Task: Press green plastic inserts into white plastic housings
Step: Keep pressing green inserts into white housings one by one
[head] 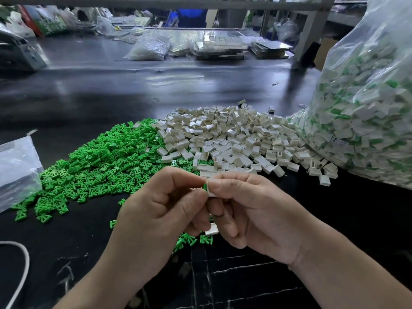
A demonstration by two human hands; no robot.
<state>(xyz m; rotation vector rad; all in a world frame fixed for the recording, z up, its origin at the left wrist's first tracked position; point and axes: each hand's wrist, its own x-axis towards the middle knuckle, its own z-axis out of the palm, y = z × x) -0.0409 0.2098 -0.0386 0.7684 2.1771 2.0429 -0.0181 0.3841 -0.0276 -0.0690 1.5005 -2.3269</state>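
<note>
1. A white housing (211,191) is gripped by the fingertips of the right hand (256,217), above the dark table (356,210).
2. A green insert (204,186), pinched by the left hand (160,210), is set against that housing's end.

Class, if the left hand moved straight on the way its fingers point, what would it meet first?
Probably the white housing held by the right hand; the green insert in the left hand sits at its opening.
</note>
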